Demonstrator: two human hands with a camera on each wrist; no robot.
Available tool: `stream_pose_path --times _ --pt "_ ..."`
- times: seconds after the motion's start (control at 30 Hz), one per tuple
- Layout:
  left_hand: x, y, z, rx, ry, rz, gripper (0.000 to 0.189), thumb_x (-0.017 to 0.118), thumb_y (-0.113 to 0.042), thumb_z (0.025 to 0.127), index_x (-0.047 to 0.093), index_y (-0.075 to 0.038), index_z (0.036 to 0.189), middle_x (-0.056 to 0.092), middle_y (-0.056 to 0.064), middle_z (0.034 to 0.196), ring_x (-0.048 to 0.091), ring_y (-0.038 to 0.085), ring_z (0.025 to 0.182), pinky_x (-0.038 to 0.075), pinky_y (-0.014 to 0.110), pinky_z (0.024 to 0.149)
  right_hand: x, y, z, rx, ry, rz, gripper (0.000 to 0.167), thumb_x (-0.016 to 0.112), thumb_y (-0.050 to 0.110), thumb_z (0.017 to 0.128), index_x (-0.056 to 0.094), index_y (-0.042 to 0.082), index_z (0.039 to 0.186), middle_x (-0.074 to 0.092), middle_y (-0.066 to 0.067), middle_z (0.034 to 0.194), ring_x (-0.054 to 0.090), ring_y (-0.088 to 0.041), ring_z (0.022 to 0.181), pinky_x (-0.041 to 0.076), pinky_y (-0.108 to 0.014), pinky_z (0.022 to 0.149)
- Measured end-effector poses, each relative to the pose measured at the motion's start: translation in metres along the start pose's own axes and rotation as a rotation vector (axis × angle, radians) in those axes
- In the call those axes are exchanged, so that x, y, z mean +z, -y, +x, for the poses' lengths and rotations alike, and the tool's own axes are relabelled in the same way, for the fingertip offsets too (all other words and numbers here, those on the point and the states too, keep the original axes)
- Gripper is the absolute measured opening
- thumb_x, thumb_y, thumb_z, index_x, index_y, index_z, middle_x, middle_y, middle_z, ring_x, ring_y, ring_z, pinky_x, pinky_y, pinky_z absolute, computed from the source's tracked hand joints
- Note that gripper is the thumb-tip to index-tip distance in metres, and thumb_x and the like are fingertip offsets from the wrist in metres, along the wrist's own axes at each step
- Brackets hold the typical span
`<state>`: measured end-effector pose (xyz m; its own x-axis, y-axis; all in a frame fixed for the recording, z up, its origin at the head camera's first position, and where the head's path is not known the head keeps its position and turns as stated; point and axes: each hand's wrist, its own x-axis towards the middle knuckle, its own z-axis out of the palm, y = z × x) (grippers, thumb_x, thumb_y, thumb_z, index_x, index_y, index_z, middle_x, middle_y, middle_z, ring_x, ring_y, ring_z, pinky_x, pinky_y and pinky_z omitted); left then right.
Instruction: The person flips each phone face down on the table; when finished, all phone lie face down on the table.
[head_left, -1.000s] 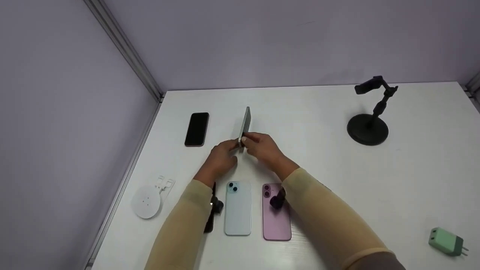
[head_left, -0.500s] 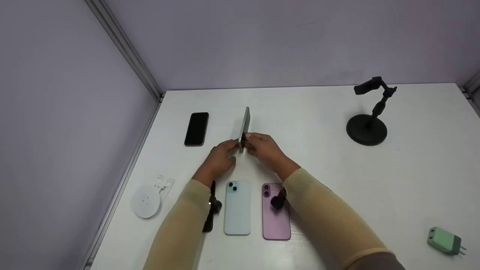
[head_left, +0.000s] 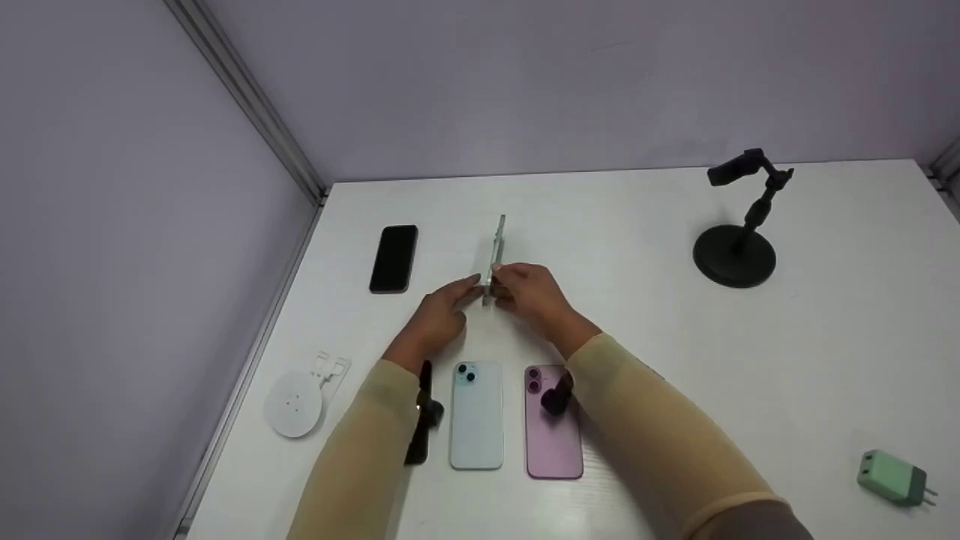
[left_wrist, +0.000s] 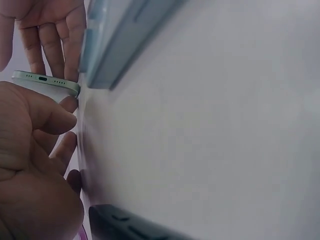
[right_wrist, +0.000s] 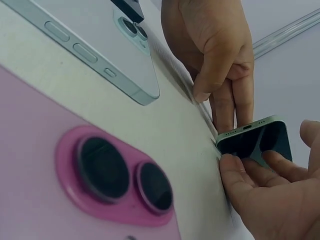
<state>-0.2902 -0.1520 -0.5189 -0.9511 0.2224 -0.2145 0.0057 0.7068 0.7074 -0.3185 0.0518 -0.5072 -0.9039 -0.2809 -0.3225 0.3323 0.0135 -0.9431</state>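
A light green smartphone (head_left: 495, 247) stands upright on its long edge on the white table, seen nearly edge-on in the head view. Its port end (left_wrist: 45, 80) faces the left wrist camera. My left hand (head_left: 437, 315) touches its back side with extended fingers, thumb held apart. From the other side my right hand (head_left: 534, 296) rests its fingertips against the dark screen (right_wrist: 260, 142), its thumb off the glass. Closer to me lie a pale blue phone (head_left: 477, 416) and a pink phone (head_left: 551, 442), backs up. A dark phone (head_left: 420, 442) is partly hidden by my left sleeve.
A black phone (head_left: 394, 259) lies flat at the back left. Left of my arm is a white round disc (head_left: 293, 405) with a small stand piece. A black stand (head_left: 735, 255) rises at the back right; a green charger plug (head_left: 891, 477) lies at front right.
The upright phone has turned slightly, its far end swinging right, so its screen side shows less. My right thumb has moved off its near edge. My left hand has shifted a little left.
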Motion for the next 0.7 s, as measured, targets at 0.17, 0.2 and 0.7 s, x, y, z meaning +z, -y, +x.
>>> stream_pose_path --times 0.17,0.2,0.7 --pt "-0.0057 0.0026 -0.0028 -0.048 0.006 -0.06 0.068 0.045 -0.002 0.105 0.045 -0.026 0.169 0.054 -0.004 0.167 0.029 0.028 0.167 0.022 0.051 0.137 -0.0003 -0.003 0.0026 0.05 -0.081 -0.085 0.05 0.063 0.024 0.113 0.056 -0.006 0.152 0.064 -0.022 0.15 0.069 -0.028 0.131 0.06 -0.038 0.109" --pt "-0.0063 0.0035 -0.0029 -0.049 0.008 -0.066 0.068 0.046 -0.003 0.105 0.044 -0.026 0.169 0.056 -0.005 0.164 0.029 0.027 0.167 0.022 0.051 0.138 -0.0005 -0.0037 0.0027 0.065 -0.093 -0.099 0.051 0.062 0.022 0.113 0.054 -0.006 0.154 0.061 -0.022 0.153 0.068 -0.028 0.132 0.06 -0.038 0.108" --pt "-0.0045 0.0051 0.0002 -0.026 0.019 -0.105 0.066 0.064 -0.013 0.107 0.044 -0.024 0.169 0.065 -0.009 0.154 0.029 0.024 0.167 0.022 0.049 0.138 -0.0095 -0.0047 0.0023 0.137 -0.097 -0.01 0.05 0.057 0.016 0.114 0.049 -0.004 0.159 0.056 -0.023 0.158 0.064 -0.031 0.139 0.061 -0.037 0.108"
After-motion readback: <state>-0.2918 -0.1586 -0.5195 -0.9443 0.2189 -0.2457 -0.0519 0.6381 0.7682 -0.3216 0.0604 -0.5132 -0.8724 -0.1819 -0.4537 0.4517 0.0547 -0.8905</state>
